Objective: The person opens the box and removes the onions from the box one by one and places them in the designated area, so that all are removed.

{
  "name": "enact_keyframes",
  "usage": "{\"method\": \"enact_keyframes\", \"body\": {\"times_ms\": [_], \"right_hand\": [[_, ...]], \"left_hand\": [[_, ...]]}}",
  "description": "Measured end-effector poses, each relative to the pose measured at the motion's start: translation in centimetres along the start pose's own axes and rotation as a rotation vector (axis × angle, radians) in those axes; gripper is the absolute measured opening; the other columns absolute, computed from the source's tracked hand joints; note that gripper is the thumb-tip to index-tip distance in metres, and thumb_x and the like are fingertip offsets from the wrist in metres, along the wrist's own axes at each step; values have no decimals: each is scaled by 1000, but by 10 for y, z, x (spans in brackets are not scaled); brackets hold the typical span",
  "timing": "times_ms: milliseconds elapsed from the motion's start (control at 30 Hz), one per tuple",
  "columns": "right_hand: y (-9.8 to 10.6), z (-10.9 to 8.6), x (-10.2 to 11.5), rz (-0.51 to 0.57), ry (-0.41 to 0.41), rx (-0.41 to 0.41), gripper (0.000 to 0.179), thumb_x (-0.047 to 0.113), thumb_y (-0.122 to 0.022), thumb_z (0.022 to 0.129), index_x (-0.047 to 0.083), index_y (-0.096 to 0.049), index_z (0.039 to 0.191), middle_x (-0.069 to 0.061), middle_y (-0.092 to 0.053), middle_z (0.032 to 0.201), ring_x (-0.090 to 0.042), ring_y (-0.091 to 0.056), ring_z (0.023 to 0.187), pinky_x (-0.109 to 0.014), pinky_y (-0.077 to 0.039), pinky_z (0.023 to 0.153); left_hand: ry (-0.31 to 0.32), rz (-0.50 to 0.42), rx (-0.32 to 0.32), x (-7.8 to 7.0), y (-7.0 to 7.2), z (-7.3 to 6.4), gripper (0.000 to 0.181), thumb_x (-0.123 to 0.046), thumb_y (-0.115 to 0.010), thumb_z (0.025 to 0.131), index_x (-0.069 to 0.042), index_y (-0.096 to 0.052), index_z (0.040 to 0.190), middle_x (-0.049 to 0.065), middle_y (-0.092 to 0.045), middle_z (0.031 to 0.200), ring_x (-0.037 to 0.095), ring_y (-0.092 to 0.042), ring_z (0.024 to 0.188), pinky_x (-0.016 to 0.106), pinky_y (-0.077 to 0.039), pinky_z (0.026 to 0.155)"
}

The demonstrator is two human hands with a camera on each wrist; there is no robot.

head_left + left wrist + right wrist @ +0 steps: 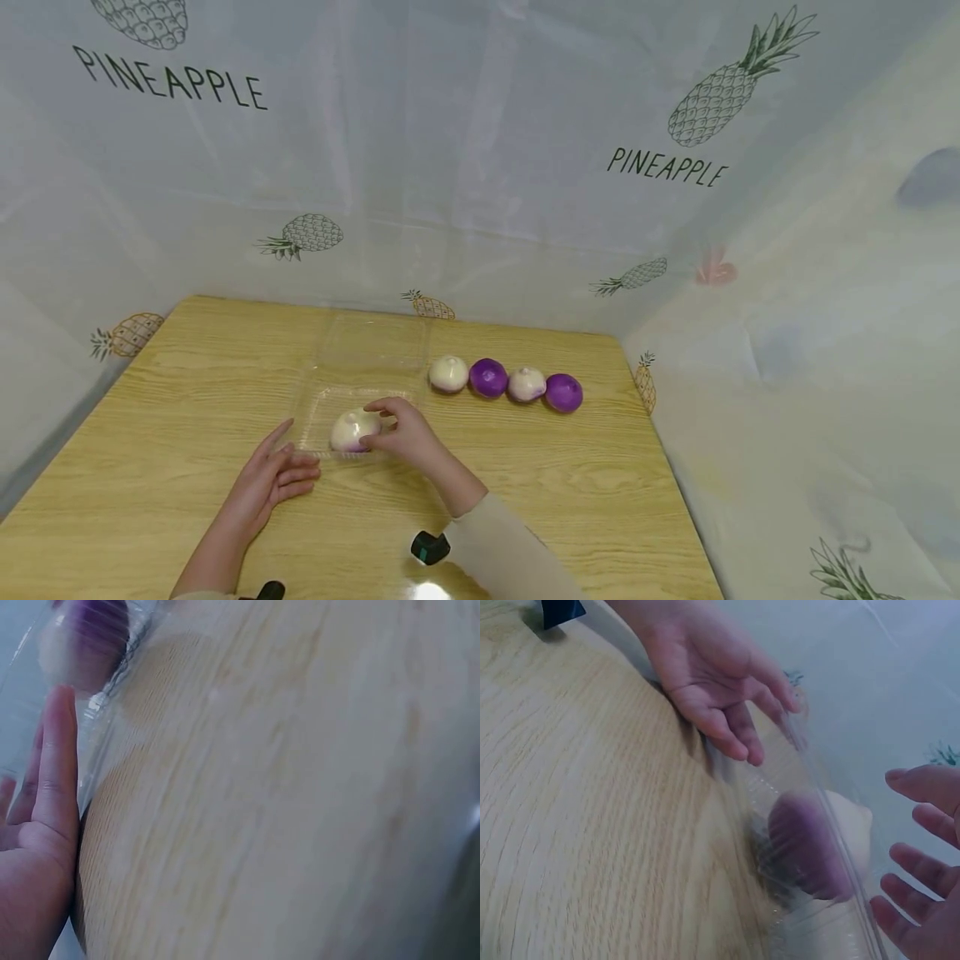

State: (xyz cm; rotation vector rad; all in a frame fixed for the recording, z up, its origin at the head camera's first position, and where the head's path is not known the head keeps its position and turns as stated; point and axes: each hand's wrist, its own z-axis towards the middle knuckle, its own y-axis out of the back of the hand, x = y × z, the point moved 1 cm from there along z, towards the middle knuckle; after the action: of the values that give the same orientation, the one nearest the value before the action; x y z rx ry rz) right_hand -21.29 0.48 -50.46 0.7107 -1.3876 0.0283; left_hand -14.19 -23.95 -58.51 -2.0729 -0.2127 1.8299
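Note:
A white-and-purple turnip (pixel 352 432) lies in the near left part of a clear plastic clamshell box (pixel 408 398), pale pointed side up. My right hand (pixel 405 433) reaches over the box with thumb and fingers spread beside the turnip. A gap shows between those fingers and the turnip (pixel 810 844) in the right wrist view. At the box's near left corner is my left hand (pixel 266 483), its fingers extended along the wall. In the right wrist view a finger of the left hand (pixel 712 675) appears to touch the rim.
Right of the box, a row of several turnips (pixel 488 378) stands on the wooden table (pixel 562 483), alternating pale and purple sides up. The box's lid (pixel 375 340) lies open towards the back. A pineapple-print curtain (pixel 480 167) hangs behind the table and along its sides.

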Motion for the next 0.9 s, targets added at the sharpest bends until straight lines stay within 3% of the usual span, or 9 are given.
{"method": "enact_keyframes", "body": {"times_ms": [333, 467, 900], "right_hand": [[-13, 9, 1, -89, -79, -53, 42, 16, -83, 79, 9, -68, 117, -2, -57, 119, -22, -52, 115, -35, -46, 96], [-18, 14, -2, -156, -96, -62, 44, 19, -84, 78, 10, -68, 118, -1, -56, 118, -18, -52, 110, -30, -47, 91], [-26, 26, 0, -210, -131, -5, 54, 18, -89, 72, 10, -67, 121, 0, -58, 111, -13, -55, 100, -24, -48, 87]], "left_hand": [[-8, -2, -17, 1, 0, 1, 66, -25, -38, 108, -11, 5, 157, 6, -69, 100, 22, -70, 91, 38, -58, 79], [-1, -8, -23, 0, 0, 1, 66, -25, -38, 108, -12, 5, 157, 6, -69, 100, 22, -70, 91, 37, -58, 79], [9, 4, -22, -3, -3, -1, 68, -27, -39, 108, -9, 6, 156, 7, -69, 99, 22, -70, 91, 37, -59, 77]]}}
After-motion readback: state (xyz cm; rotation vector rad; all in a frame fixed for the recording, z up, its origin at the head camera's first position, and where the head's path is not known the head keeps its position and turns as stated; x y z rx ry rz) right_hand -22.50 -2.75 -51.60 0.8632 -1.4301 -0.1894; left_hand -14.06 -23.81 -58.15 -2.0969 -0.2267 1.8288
